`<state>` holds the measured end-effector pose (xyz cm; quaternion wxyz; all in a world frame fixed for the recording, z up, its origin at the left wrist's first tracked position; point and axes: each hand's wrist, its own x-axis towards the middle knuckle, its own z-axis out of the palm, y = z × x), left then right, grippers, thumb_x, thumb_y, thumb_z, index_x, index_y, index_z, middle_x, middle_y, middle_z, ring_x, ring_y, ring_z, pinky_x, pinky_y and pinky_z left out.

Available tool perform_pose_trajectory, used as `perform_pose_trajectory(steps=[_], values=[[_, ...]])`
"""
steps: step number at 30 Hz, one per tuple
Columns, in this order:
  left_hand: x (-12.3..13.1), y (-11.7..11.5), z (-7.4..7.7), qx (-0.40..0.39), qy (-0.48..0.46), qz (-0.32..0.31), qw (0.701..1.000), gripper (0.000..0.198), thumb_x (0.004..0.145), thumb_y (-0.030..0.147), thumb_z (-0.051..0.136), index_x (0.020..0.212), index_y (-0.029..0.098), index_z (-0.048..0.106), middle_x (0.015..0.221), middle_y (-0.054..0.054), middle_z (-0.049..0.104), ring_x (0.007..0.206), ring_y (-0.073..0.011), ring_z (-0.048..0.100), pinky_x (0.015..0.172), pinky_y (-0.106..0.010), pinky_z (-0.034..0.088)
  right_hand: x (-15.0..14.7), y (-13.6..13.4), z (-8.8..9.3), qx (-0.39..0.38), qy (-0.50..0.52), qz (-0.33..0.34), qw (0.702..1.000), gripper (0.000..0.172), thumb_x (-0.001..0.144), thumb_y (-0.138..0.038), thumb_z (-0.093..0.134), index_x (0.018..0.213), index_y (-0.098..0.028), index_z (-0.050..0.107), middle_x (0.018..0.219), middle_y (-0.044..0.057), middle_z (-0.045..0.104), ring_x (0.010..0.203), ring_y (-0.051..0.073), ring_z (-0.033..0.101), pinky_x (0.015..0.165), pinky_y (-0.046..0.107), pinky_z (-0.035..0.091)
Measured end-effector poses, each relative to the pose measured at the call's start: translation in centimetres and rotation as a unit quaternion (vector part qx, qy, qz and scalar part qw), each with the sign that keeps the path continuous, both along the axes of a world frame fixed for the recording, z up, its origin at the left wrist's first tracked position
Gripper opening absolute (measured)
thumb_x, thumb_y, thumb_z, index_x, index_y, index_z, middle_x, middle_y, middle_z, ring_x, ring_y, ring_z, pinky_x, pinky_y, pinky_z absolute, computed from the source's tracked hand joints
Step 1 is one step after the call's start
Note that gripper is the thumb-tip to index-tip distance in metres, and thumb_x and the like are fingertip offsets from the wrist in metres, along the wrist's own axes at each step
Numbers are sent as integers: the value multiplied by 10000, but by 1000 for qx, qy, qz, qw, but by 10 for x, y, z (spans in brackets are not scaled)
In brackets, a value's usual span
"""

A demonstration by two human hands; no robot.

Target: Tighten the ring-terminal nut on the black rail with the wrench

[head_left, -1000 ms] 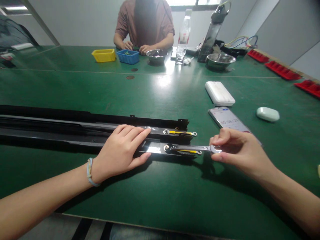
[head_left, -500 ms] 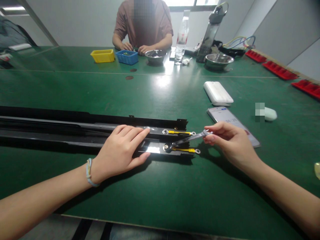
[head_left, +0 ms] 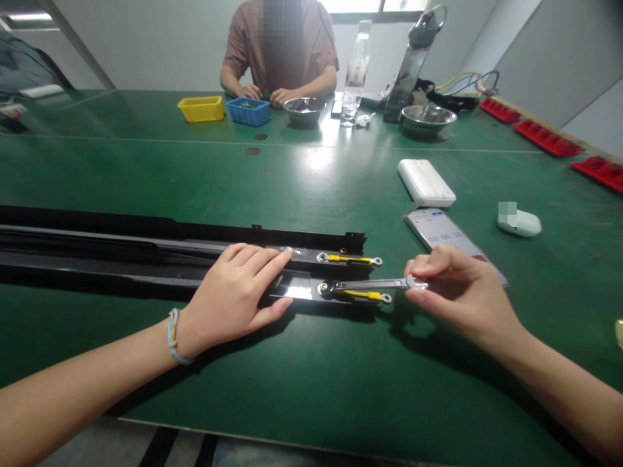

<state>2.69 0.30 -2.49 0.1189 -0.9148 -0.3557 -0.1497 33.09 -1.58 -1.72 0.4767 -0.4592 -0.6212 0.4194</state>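
Note:
A long black rail assembly [head_left: 121, 250] lies across the green table [head_left: 311, 363], ending near the middle. My left hand [head_left: 233, 295] rests flat on its right part, fingers stretched out, pressing it down. Two short yellow wires with ring terminals [head_left: 353, 259] sit at the rail's right end. My right hand [head_left: 455, 295] pinches the outer end of a small silver wrench [head_left: 372, 284]. The wrench's other end sits on a fastener at the rail's near right end and lies almost level.
A phone [head_left: 440, 235] with a lit screen lies just behind my right hand, a white power bank [head_left: 426, 181] beyond it, a white case [head_left: 520, 222] to the right. Far across sit a person, yellow [head_left: 201, 107] and blue [head_left: 248, 111] bins, metal bowls [head_left: 428, 119], bottles, red trays [head_left: 548, 136].
My right hand swung the wrench handle away from me half a second ago, then back toward me to nearly level. My left hand stayed put on the rail.

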Motion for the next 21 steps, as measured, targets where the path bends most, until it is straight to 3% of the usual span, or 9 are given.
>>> perform_pose_trajectory(steps=[8,21], values=[[0,-1,0,-1,1,-2,1000,518,883,423,469,1236,51,539,1112,-156,641,967,-283,572,855,-433,444,4,3,-3,-18,-15,-13,1000,225,611,-307,826,666,-260,613,665,-5,611,598,156,581,490,255,482],[2,3,-2,-1,-3,-2,1000,517,884,424,468,1223,44,551,1118,-159,640,969,-285,576,853,-436,444,1,-8,-2,44,-3,53,998,206,657,-143,800,743,-248,645,670,-24,580,620,150,611,556,276,533]])
